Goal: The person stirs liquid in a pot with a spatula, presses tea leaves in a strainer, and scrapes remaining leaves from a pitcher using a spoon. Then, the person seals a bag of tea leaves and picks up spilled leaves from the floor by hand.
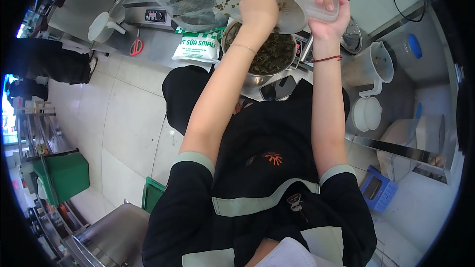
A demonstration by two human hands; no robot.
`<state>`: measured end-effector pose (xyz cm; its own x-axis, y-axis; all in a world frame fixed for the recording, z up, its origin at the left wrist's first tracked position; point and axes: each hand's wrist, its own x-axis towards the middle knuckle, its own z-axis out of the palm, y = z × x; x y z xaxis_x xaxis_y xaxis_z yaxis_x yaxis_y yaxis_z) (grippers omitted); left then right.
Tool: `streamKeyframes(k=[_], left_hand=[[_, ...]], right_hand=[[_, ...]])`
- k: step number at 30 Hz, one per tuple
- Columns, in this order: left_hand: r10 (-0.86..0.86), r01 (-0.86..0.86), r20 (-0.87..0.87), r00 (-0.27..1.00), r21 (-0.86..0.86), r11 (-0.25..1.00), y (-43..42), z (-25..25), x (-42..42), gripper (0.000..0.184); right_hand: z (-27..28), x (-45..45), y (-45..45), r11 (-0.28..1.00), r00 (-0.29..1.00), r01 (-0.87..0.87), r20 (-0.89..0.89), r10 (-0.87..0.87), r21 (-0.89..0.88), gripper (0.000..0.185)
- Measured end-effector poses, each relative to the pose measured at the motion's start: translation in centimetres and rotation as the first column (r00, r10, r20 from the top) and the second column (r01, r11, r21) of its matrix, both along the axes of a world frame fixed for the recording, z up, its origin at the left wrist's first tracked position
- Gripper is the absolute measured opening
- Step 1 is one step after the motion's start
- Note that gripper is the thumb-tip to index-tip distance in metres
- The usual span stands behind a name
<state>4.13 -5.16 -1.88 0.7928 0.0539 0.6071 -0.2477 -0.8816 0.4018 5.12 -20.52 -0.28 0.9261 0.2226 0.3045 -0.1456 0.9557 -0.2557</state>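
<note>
A large translucent pitcher [297, 0] is tipped on its side over a metal pot of dark wet leaves [274, 54]. My right hand [329, 12] is wrapped round the pitcher's handle. My left hand [259, 7] reaches into the pitcher's mouth, where bits of leaf cling to the wall; its fingertips are hidden, so what they hold cannot be made out. Left of the pitcher, a clear plastic bag [190, 7] contains more leaves. A white and green printed package [197, 47] lies below that bag. In front of the pot is a dark phone [278, 88].
Red scissors [136, 47] and a white strainer [100, 27] lie at the left, beside an induction cooker [148, 16]. Another pitcher [368, 66] and white lids [367, 113] are at the right. A person's dark-clothed legs [59, 62] show at far left.
</note>
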Motion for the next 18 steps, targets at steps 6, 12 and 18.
streamKeyframes(k=[6,12,18], left_hand=[[-0.038,0.040,-0.091,0.995,0.025,0.999,0.5,-2.2,-5.4,0.033],[-0.060,0.063,-0.203,0.977,0.008,0.998,1.8,-4.6,-12.3,0.037],[-0.157,0.137,-0.103,0.982,-0.174,0.975,2.5,-2.7,-12.8,0.038]], right_hand=[[-0.3,0.5,-0.9,0.999,0.998,0.024,0.051,-0.027,0.045,0.014],[-1.6,0.7,-0.3,0.996,0.996,0.084,0.004,-0.084,0.003,0.014],[-1.6,0.0,0.7,0.989,0.991,0.133,0.011,-0.133,-0.058,0.014]])
